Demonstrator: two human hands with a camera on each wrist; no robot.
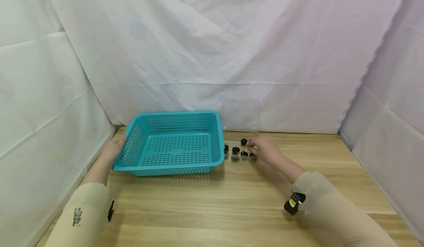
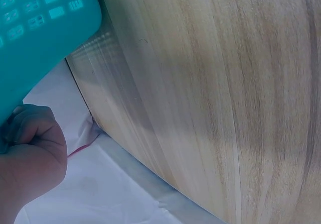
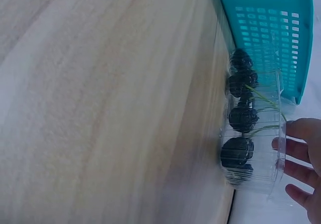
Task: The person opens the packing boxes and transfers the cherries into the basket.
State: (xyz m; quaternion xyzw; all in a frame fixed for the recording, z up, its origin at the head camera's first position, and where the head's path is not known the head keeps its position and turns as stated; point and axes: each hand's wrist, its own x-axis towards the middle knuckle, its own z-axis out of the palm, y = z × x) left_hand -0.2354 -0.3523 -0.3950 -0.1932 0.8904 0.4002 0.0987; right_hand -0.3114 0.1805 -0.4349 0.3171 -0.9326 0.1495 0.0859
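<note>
A turquoise perforated basket [image 1: 175,169] sits tilted slightly on the table's left half, with nothing inside. My left hand [image 1: 113,150] grips its left rim, fingers curled at the edge in the left wrist view. Right of the basket stands a clear plastic box [image 3: 263,176], its transparent lid [image 1: 241,114] raised at the back. Several dark, round cherries [image 3: 236,151] with thin green stems [image 3: 263,128] lie in it. Over the box's right part, my right hand [image 1: 266,149] pinches a cherry stem between thumb and forefinger; the other fingers are beside the clear wall.
A wood-grain table [image 1: 185,210] stretches under everything. White cloth [image 1: 185,48] hangs behind it and along both sides. The basket's right wall stands close against the box.
</note>
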